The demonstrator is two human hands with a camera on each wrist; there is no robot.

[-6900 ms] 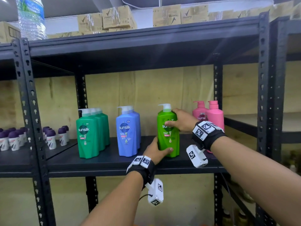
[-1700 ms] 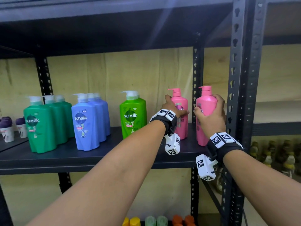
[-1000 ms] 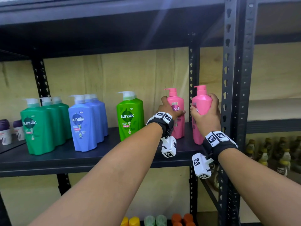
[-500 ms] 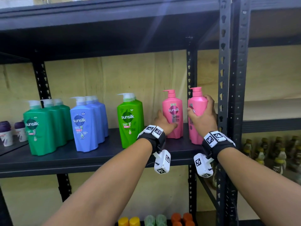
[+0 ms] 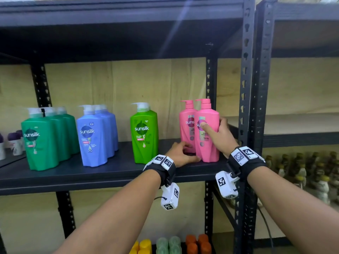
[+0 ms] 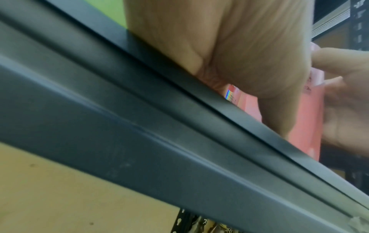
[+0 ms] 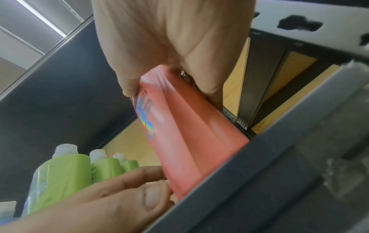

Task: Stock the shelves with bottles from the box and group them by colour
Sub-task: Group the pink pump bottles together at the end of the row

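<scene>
Two pink pump bottles stand close together at the right end of the dark shelf (image 5: pixel 91 173). My right hand (image 5: pixel 218 134) grips the front pink bottle (image 5: pixel 207 143), thumb across its label and fingers round its right side; the right wrist view shows the same pink bottle (image 7: pixel 179 134) in that grip. My left hand (image 5: pixel 180 154) lies low on the shelf board, its fingers and thumb touching the base of this bottle. The rear pink bottle (image 5: pixel 187 123) stands just behind and to the left. In the left wrist view the shelf's front edge (image 6: pixel 159 134) hides most of the scene.
Further left on the shelf stand a bright green bottle (image 5: pixel 145 132), a row of blue bottles (image 5: pixel 93 136) and a row of dark green bottles (image 5: pixel 40 142). A black upright post (image 5: pixel 245 107) stands right beside my right hand. Small bottles fill the lower shelves.
My right hand has turned its pink bottle label-forward and brought it in front of the other pink one. The left hand stays low at the bottles' base.
</scene>
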